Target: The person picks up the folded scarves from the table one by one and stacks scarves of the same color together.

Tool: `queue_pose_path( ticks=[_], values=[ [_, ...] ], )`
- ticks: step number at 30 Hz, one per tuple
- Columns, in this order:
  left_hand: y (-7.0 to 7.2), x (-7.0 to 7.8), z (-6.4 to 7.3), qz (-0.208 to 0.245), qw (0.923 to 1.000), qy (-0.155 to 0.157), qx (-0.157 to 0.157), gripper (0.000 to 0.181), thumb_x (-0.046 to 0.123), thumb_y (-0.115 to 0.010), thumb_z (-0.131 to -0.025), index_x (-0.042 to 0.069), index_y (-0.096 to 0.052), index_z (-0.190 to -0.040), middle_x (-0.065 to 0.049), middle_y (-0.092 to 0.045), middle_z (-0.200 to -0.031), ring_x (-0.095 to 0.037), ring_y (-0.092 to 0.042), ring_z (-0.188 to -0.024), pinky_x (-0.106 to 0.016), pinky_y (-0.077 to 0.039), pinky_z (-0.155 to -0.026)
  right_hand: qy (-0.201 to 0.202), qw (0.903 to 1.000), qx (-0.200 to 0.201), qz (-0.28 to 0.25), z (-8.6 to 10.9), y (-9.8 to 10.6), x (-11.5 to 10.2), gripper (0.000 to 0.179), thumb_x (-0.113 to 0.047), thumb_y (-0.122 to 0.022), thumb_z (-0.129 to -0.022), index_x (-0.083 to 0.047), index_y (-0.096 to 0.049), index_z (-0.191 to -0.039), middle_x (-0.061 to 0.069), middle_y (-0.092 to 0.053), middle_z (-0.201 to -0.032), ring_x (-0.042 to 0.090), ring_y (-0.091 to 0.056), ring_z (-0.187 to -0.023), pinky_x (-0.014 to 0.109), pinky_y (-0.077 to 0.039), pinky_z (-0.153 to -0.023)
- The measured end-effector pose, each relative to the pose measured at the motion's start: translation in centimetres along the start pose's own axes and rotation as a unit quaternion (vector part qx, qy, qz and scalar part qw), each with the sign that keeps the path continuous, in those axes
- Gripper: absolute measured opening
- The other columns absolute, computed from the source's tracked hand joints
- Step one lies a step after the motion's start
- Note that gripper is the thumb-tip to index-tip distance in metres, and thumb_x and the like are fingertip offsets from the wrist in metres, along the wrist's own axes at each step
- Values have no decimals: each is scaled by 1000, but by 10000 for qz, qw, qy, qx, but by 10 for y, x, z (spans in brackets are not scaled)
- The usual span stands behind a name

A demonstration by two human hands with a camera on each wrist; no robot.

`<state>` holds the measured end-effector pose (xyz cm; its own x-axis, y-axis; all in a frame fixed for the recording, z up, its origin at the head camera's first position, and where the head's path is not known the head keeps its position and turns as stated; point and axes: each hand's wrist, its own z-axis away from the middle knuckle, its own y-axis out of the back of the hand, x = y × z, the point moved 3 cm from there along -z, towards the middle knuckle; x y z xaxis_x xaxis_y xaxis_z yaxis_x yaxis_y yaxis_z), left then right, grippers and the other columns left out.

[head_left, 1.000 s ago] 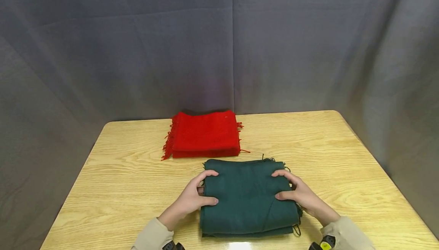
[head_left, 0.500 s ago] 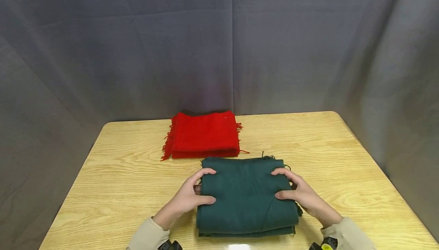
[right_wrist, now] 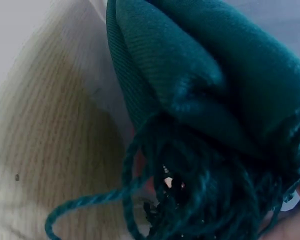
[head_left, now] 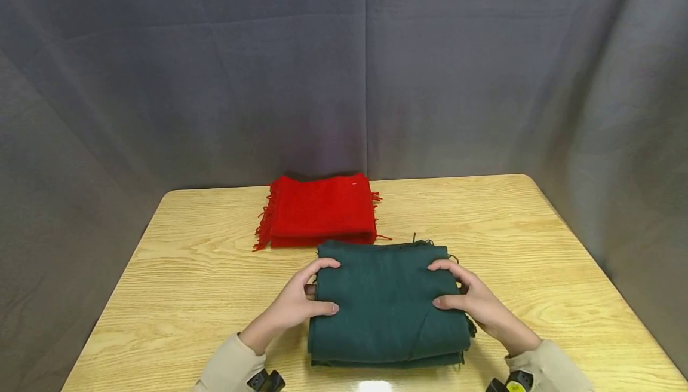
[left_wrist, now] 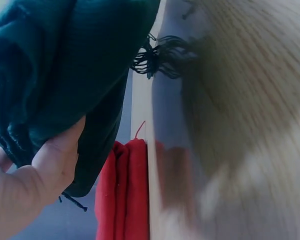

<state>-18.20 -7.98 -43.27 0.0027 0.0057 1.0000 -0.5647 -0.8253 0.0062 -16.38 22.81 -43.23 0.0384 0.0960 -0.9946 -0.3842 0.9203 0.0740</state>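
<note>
A folded dark green scarf with fringed ends is held between both hands, raised off the table in the wrist views. My left hand grips its left side, thumb on top and some fingers tucked beneath. On the opposite side my right hand grips the right edge the same way. Tangled fringe hangs at that end in the right wrist view and hides most of the right hand. Just beyond lies a folded red scarf, its near edge partly covered by the green one in the head view.
Both scarves are over a light wood-grain table with rounded far corners. A grey curtain hangs behind the table and along its sides.
Both hands have carried the green scarf slightly up and away from the body, so its far edge now overlaps the red scarf's near edge in view. The red scarf has stayed put.
</note>
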Motion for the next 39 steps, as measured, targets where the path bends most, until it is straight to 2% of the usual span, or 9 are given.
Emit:
queue_pose_path(
  ticks=[10, 21, 30, 39],
  values=[
    [6, 11, -4, -219, 9997, 60, 66, 63, -2, -70, -74, 9, -43, -129, -17, -48, -118, -29, -60, -93, -37, -50, -75, -50, 9999, 121, 7, -2, -1, -10, 50, -4, -67, -77, -8, -47, -122, 19, -35, -126, 28, -50, -104, 42, -46, -81],
    [11, 20, -7, -324, 9993, -160, 49, 62, -3, -69, -75, 8, -42, -129, -18, -47, -120, -30, -60, -93, -37, -51, -75, 3, 9999, 143, 12, -6, 0, -22, 49, -3, -67, -77, -9, -47, -122, 17, -39, -122, 24, -54, -101, 39, -48, -80],
    [16, 28, -7, -359, 9992, -195, 51, 62, -3, -68, -75, 9, -41, -130, -19, -47, -120, -30, -59, -94, -38, -51, -75, -32, 9994, 261, 245, -11, 1, -29, 49, -5, -68, -77, -8, -47, -122, 19, -37, -124, 27, -52, -100, 39, -46, -81],
    [23, 35, -16, -279, 9995, -139, 77, 62, -2, -68, -76, 10, -41, -131, -17, -48, -121, -30, -59, -96, -39, -50, -76, 26, 9989, 421, 215, -18, 4, -35, 49, -4, -68, -76, -8, -48, -121, 18, -40, -121, 27, -51, -99, 39, -46, -80]
  ],
)
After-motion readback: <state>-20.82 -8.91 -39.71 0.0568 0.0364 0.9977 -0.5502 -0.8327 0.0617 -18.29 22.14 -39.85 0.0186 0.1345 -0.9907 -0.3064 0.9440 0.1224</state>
